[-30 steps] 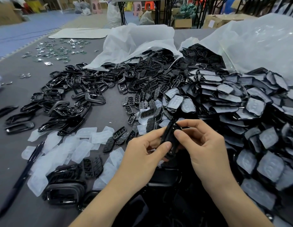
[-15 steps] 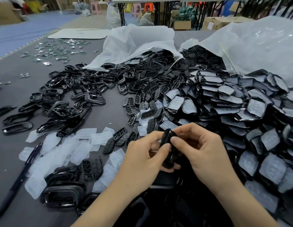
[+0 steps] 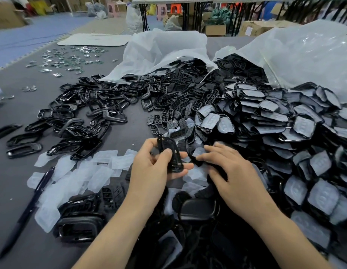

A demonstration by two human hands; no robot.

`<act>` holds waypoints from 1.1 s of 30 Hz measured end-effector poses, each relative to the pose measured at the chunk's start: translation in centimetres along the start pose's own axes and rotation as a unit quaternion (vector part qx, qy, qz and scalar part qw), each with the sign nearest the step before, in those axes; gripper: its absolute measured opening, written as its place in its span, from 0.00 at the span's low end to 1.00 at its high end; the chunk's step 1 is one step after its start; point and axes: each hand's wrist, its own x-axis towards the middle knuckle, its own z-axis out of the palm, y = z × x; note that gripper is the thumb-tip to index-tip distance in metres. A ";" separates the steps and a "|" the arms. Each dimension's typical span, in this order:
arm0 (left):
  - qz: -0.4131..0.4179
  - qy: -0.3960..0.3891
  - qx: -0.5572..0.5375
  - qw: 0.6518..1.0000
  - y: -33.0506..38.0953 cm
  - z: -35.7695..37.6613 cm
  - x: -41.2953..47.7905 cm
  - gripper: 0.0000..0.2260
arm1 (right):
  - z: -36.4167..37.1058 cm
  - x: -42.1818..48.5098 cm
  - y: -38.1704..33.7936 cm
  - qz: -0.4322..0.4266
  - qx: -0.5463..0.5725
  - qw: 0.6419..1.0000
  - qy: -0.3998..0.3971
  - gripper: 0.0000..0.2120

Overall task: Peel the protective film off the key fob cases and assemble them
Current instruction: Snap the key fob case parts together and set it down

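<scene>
Head view: left hand gripped key fob case, just left of right hand. Right hand lay loose and flat, holding nothing. Heap of peeled films lay left of left hand. Large film-covered pile right of right hand remained, so task judged early. Earlier both hands pinched case; right since released.

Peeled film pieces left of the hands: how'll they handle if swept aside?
The peeled films look thin and translucent, so probably floppy and very light. They overlap loosely on the table, so a push would likely bunch them up.
</scene>
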 end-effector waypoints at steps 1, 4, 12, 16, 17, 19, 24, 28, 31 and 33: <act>-0.002 -0.003 -0.001 1.000 0.0 0.0 0.0 0.04 | 0.1 -0.1 0.0 -0.003 -0.006 1.000 0.012 0.14; -0.002 -0.011 -0.002 1.000 0.0 0.1 0.0 0.04 | 0.0 -0.2 -0.1 0.009 0.004 0.999 0.044 0.19; 0.014 -0.004 0.009 1.000 0.1 0.4 -0.1 0.04 | -0.5 -0.2 -0.4 0.043 0.040 0.989 0.133 0.13; 0.034 0.035 -0.008 0.999 0.1 0.1 0.0 0.04 | -1.1 -0.2 -0.1 0.048 -0.034 0.986 0.158 0.15; 0.039 0.044 -0.015 0.998 0.2 0.0 0.1 0.05 | -1.2 -0.3 -0.2 0.062 -0.056 0.985 0.149 0.16; 0.046 0.055 -0.021 0.997 0.3 -0.2 0.1 0.05 | -1.0 -0.7 -0.6 0.092 -0.097 0.984 0.121 0.18; 0.064 0.054 -0.021 0.996 0.9 -0.4 0.2 0.05 | -0.3 -1.3 -2.0 0.136 -0.159 0.975 0.077 0.20; 0.058 0.060 -0.029 0.996 0.9 -0.6 0.4 0.05 | -0.7 -1.2 -1.8 0.136 -0.099 0.973 0.160 0.19; 0.062 0.056 -0.020 0.996 0.7 -0.6 0.4 0.05 | -0.5 -1.1 -2.2 0.050 -0.085 0.987 0.125 0.18; 0.067 0.052 -0.014 0.996 0.4 -0.6 0.4 0.05 | 0.1 -1.0 -2.7 0.015 -0.117 0.993 0.032 0.15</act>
